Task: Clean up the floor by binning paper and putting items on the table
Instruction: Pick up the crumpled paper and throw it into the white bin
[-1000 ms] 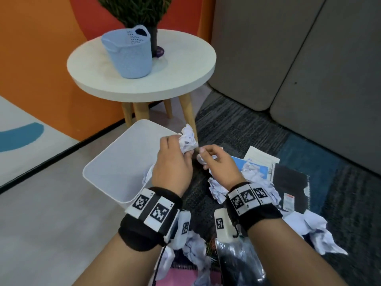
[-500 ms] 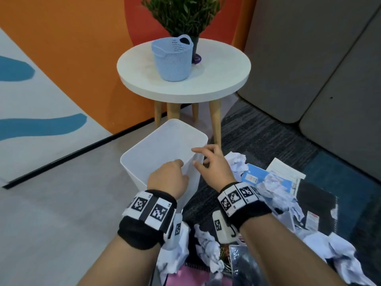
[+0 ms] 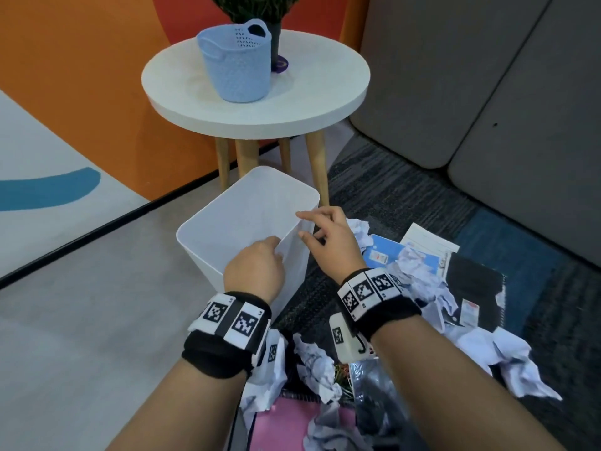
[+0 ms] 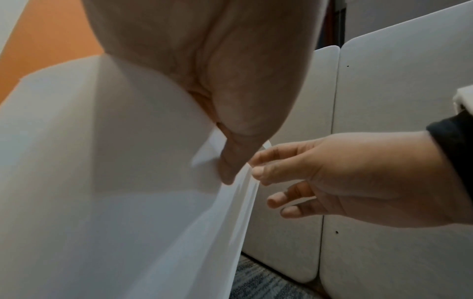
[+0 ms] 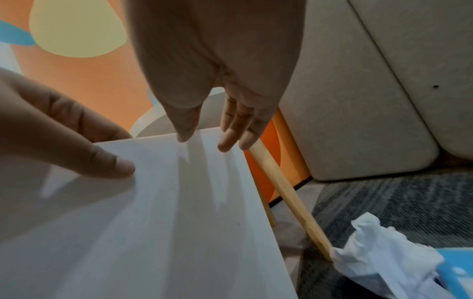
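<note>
A white bin stands on the floor in front of the round table. My left hand grips its near rim, thumb pressed on the outer wall. My right hand hovers at the bin's right rim with loose fingers and holds nothing. Crumpled paper balls lie on the carpet at my right, beneath my wrists and by the bin. I cannot see inside the bin.
A blue basket and a potted plant stand on the table. On the carpet lie a blue booklet, a black notebook and a pink one. Grey cushioned panels close off the right. Bare grey floor lies to the left.
The crumpled paper both hands held a second ago is gone from them. My left hand has taken the bin's rim and my right hand has opened beside it.
</note>
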`<action>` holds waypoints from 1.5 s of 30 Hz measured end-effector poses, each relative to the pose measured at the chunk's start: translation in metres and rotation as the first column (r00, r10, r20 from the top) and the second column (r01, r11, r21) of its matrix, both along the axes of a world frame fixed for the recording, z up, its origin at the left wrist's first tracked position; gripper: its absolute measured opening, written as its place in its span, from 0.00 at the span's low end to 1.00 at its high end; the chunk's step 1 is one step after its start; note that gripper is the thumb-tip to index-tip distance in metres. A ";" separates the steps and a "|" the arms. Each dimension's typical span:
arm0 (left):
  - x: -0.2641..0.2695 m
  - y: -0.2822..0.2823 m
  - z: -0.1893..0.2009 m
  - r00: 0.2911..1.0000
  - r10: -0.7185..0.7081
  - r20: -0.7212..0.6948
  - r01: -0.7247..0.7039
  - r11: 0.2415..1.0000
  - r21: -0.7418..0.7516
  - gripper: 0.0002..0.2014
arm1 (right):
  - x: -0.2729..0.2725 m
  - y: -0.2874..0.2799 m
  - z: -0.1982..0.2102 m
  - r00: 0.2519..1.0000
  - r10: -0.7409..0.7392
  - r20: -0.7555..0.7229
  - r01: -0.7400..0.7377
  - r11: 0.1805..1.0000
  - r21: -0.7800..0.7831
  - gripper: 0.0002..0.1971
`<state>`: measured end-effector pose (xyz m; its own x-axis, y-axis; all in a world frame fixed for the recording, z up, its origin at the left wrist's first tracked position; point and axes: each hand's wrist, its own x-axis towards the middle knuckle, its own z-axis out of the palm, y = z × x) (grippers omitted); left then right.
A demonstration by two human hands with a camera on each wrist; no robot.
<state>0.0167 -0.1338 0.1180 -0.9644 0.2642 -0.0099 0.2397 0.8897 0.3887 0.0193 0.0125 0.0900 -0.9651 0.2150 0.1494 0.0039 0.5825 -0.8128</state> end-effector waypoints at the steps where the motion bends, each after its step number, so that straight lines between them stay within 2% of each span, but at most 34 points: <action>1: 0.000 0.001 0.000 0.998 -0.007 -0.065 0.007 1.000 -0.006 0.16 | 0.003 0.001 -0.002 1.000 -0.020 -0.009 0.020 1.000 -0.020 0.18; 3: 0.000 0.008 0.000 0.970 -0.062 -0.237 0.072 0.997 0.034 0.20 | 0.011 0.006 -0.011 0.996 -0.090 0.002 0.090 0.995 -0.033 0.20; 5: 0.002 0.020 -0.001 0.912 -0.161 -0.377 0.207 0.975 0.084 0.18 | 0.018 0.012 -0.026 0.988 -0.134 0.081 0.137 0.990 -0.034 0.17; 7: 0.008 0.033 -0.005 0.886 -0.253 -0.388 0.324 0.937 0.130 0.14 | 0.025 0.016 -0.053 0.966 -0.088 0.242 0.080 0.996 0.041 0.15; 8: 0.012 0.038 -0.010 0.887 -0.296 -0.354 0.365 0.920 0.145 0.13 | 0.028 0.016 -0.071 0.930 -0.049 0.364 0.009 0.994 0.113 0.16; 10: 0.019 0.046 -0.029 0.890 -0.386 -0.244 0.427 0.892 0.146 0.14 | 0.038 0.015 -0.111 0.790 -0.017 0.612 -0.131 0.972 0.197 0.24; 12: 0.024 0.047 -0.053 0.893 -0.441 -0.088 0.448 0.887 0.112 0.16 | 0.053 0.011 -0.138 0.648 0.011 0.761 -0.201 0.967 0.158 0.30; 16: 0.022 0.039 -0.094 0.865 -0.485 0.132 0.486 0.874 0.023 0.19 | 0.086 0.001 -0.171 0.471 0.027 0.882 -0.292 0.948 0.127 0.35; 19: 0.016 0.036 -0.112 0.844 -0.494 0.208 0.500 0.866 0.030 0.20 | 0.093 -0.012 -0.187 0.434 0.032 0.900 -0.263 0.960 0.093 0.34; 21: 0.012 0.036 -0.120 0.838 -0.500 0.217 0.502 0.863 0.050 0.19 | 0.095 -0.016 -0.200 0.438 0.032 0.898 -0.225 0.972 0.075 0.32; 25: 0.008 0.037 -0.130 0.828 -0.513 0.226 0.509 0.857 0.081 0.18 | 0.095 -0.018 -0.195 0.491 -0.032 0.871 -0.142 0.983 0.116 0.24; 29: 0.005 0.038 -0.137 0.812 -0.501 0.298 0.502 0.861 0.080 0.19 | 0.096 -0.006 -0.188 0.509 -0.055 0.859 -0.019 0.997 0.076 0.22; 32: 0.002 0.042 -0.135 0.820 -0.480 0.312 0.475 0.875 0.098 0.17 | 0.091 0.012 -0.167 0.542 -0.179 0.821 0.150 0.982 0.115 0.10; 34: 0.001 0.048 -0.127 0.820 -0.466 0.332 0.461 0.882 0.098 0.23 | 0.083 0.028 -0.146 0.586 -0.306 0.751 0.326 0.937 0.127 0.05; 37: 0.004 0.055 -0.108 0.800 -0.428 0.420 0.413 0.901 0.131 0.42 | 0.072 0.052 -0.113 0.635 -0.422 0.647 0.485 0.870 0.092 0.09; 39: 0.009 0.060 -0.095 0.791 -0.414 0.450 0.371 0.910 0.185 0.50 | 0.067 0.065 -0.089 0.663 -0.471 0.582 0.552 0.833 0.045 0.08; 41: 0.014 0.065 -0.087 0.793 -0.437 0.424 0.329 0.893 0.306 0.54 | 0.062 0.074 -0.072 0.699 -0.497 0.515 0.583 0.813 -0.007 0.09; 43: 0.018 0.072 -0.078 0.820 -0.462 0.338 0.299 0.849 0.435 0.50 | 0.056 0.076 -0.055 0.743 -0.496 0.449 0.587 0.805 -0.083 0.12; 45: 0.020 0.078 -0.064 0.860 -0.448 0.243 0.288 0.821 0.494 0.40 | 0.050 0.075 -0.038 0.777 -0.477 0.411 0.564 0.818 -0.117 0.13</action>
<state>0.0367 -0.0560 0.0539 -0.7495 0.6524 -0.1122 0.2988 0.4847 0.8221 0.0693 0.0875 0.0522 -0.6707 0.6843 -0.2863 0.5591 0.2126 -0.8014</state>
